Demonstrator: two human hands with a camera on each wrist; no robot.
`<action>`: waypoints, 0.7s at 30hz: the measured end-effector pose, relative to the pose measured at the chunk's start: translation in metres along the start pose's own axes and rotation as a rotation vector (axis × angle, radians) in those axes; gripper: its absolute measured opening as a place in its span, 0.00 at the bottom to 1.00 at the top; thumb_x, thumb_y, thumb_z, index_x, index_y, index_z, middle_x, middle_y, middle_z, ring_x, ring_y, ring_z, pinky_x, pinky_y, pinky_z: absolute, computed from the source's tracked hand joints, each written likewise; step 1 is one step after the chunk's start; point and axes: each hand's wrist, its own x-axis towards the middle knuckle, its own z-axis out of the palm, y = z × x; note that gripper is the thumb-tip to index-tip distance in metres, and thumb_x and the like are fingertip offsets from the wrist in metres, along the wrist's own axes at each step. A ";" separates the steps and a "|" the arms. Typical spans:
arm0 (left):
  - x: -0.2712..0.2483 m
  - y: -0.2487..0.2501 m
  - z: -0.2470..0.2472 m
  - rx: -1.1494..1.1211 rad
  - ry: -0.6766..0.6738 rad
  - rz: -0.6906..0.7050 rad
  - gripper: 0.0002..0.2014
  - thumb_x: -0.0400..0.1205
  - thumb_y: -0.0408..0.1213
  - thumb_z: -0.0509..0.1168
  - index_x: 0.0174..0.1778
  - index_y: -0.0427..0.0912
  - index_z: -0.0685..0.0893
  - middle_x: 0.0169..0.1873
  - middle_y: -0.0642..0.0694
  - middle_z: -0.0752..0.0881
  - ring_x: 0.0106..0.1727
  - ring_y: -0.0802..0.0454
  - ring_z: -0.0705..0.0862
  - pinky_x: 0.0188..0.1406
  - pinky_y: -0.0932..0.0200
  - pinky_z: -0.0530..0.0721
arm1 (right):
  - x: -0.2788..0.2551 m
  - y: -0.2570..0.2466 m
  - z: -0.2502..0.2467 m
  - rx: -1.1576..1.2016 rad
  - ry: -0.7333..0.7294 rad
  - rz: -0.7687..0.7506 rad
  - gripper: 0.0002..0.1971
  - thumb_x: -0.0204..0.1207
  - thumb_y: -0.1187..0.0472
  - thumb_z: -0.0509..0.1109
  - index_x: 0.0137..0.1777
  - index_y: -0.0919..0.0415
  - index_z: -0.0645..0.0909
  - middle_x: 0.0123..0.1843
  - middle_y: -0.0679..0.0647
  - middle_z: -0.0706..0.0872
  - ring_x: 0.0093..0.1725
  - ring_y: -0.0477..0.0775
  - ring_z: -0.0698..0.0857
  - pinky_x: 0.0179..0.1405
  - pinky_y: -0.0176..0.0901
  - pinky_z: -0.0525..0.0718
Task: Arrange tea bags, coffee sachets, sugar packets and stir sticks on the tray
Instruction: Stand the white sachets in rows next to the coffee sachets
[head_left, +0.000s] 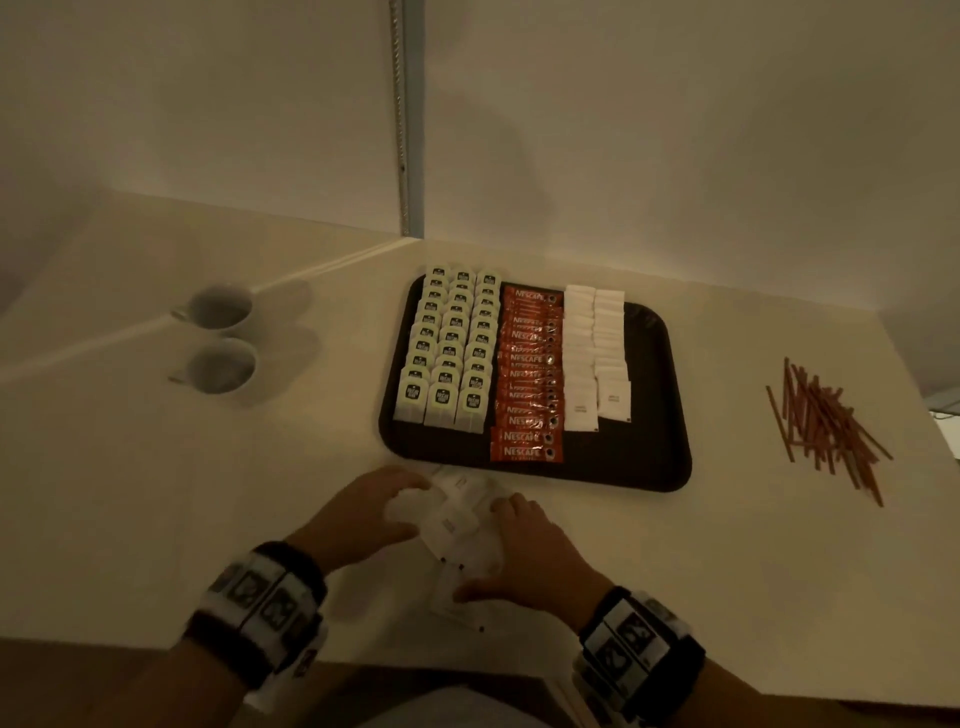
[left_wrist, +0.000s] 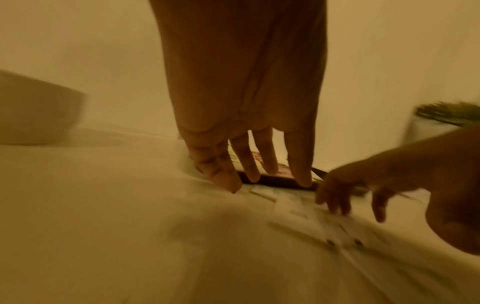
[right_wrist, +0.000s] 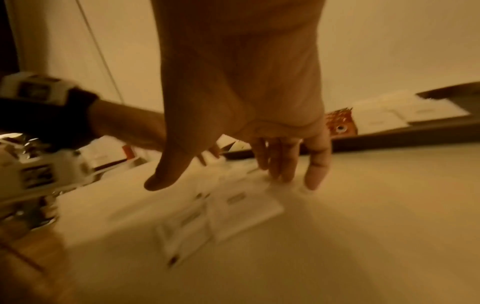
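Now you are working both hands over a loose heap of sugar packets (head_left: 462, 525) lying between them on the table (head_left: 156, 493). Your left hand (head_left: 371, 512) is lying on the heap's left side with fingers (left_wrist: 249, 164) nearly straight, their tips touching paper. Your right hand (head_left: 524, 551) is spreading over the right side, thumb apart, fingertips (right_wrist: 315, 176) pressing packets; neither is gripping anything. Just beyond your fingers the tray (head_left: 649, 467) is holding rows of tea bags (head_left: 447, 358), sachets (head_left: 530, 374) and packets. The sticks (head_left: 826, 421) are lying well off to your right, two cups (head_left: 223, 338) far to your left.
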 end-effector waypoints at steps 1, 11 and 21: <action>0.007 0.005 0.008 0.113 -0.068 0.055 0.26 0.78 0.41 0.72 0.72 0.51 0.74 0.73 0.51 0.72 0.71 0.53 0.71 0.72 0.60 0.68 | -0.003 -0.004 0.010 -0.053 0.007 0.026 0.58 0.52 0.25 0.73 0.77 0.56 0.57 0.73 0.52 0.63 0.69 0.55 0.66 0.66 0.57 0.76; 0.029 0.026 0.036 0.500 -0.070 0.123 0.42 0.77 0.49 0.70 0.83 0.48 0.54 0.80 0.49 0.60 0.75 0.48 0.69 0.67 0.50 0.76 | 0.003 -0.005 0.037 0.034 0.174 0.039 0.46 0.61 0.39 0.78 0.74 0.56 0.62 0.71 0.53 0.66 0.67 0.54 0.66 0.65 0.49 0.76; 0.022 0.035 0.031 0.597 -0.046 0.086 0.26 0.77 0.39 0.71 0.70 0.44 0.71 0.70 0.46 0.70 0.65 0.46 0.76 0.58 0.51 0.78 | 0.000 0.000 0.039 0.097 0.135 0.024 0.45 0.62 0.44 0.80 0.75 0.57 0.62 0.71 0.53 0.67 0.67 0.54 0.67 0.69 0.49 0.74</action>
